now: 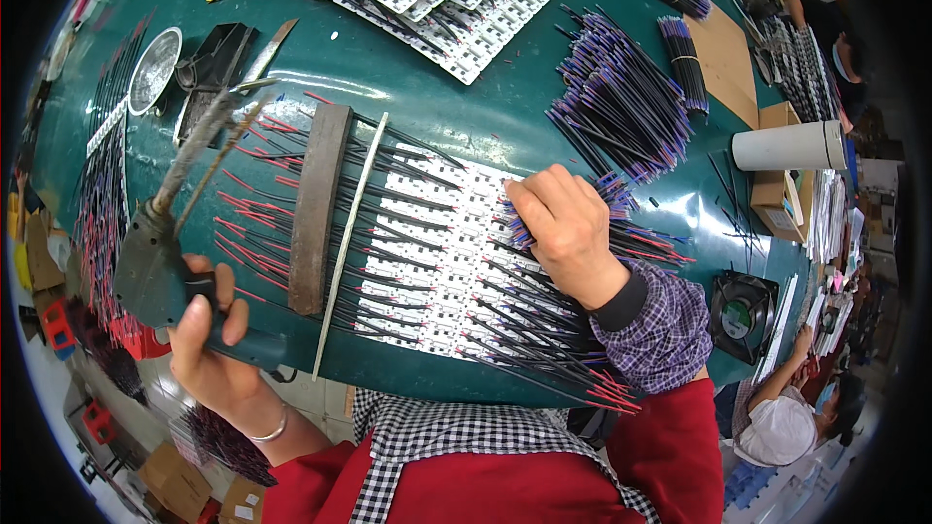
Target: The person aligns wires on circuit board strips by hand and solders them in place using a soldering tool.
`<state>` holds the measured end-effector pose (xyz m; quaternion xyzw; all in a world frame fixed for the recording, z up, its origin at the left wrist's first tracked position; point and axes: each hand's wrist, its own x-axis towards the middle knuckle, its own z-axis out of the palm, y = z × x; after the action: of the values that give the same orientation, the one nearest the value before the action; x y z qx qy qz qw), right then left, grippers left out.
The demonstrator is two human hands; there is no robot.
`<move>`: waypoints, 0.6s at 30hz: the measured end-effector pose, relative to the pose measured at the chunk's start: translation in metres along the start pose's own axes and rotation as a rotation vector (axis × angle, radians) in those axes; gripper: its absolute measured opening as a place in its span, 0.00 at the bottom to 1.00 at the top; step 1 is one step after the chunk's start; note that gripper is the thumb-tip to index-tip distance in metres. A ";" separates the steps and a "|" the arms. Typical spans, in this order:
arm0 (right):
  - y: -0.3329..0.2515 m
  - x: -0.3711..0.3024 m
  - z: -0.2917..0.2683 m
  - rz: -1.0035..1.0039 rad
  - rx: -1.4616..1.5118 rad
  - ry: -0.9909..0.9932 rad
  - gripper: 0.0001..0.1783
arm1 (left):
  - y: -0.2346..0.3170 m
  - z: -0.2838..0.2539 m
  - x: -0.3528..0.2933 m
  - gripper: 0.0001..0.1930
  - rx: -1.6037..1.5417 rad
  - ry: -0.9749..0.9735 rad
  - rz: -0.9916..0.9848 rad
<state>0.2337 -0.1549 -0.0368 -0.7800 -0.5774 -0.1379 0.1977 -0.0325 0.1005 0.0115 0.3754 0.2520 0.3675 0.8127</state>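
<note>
My left hand (209, 340) grips the handle of a dark soldering gun (150, 267), its long tip pointing up and away from the board. Closed over the board's right part, my right hand (558, 223) holds a bundle of black wires (641, 245) with blue and red ends; its fingertips are partly hidden. Below both lies a white circuit board panel (413, 306), with rows of black wires running left and right from it. A dark heavy bar (318, 213) presses on the left wires, and a thin pale stick (351, 243) lies alongside.
Stacked white panels (476, 34) lie at the far side. Loose wires (626, 97) pile at the right, near a grey-white cylinder (788, 147) and small fan (745, 315). At left are a metal bowl (155, 70) and black stand (214, 63). A co-worker (786, 427) sits at lower right.
</note>
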 end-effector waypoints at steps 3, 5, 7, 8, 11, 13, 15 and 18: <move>-0.001 0.000 0.000 -0.019 -0.010 -0.008 0.11 | -0.018 0.044 -0.014 0.33 0.107 0.067 0.060; -0.002 0.000 -0.003 -0.020 -0.015 -0.019 0.11 | -0.023 0.068 -0.029 0.34 0.266 0.068 0.119; 0.000 -0.002 -0.001 -0.017 -0.022 -0.033 0.11 | -0.031 0.081 -0.036 0.34 0.288 0.095 0.086; 0.000 -0.002 -0.001 -0.019 -0.015 -0.023 0.11 | -0.032 0.086 -0.036 0.34 0.323 0.076 -0.067; -0.001 -0.001 -0.002 -0.027 -0.006 -0.023 0.11 | -0.043 0.083 -0.033 0.33 0.316 0.026 -0.281; -0.002 -0.001 -0.002 -0.030 -0.007 -0.032 0.12 | -0.052 0.083 -0.034 0.33 0.367 0.007 -0.256; -0.001 0.000 -0.001 -0.034 -0.012 -0.048 0.12 | -0.055 0.086 -0.036 0.30 0.335 -0.011 -0.231; 0.002 -0.005 0.001 0.034 0.044 -0.002 0.13 | -0.058 0.088 -0.035 0.26 0.368 -0.005 -0.237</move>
<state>0.2340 -0.1590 -0.0395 -0.7854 -0.5671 -0.1208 0.2167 0.0303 0.0093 0.0221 0.4861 0.3553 0.2165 0.7685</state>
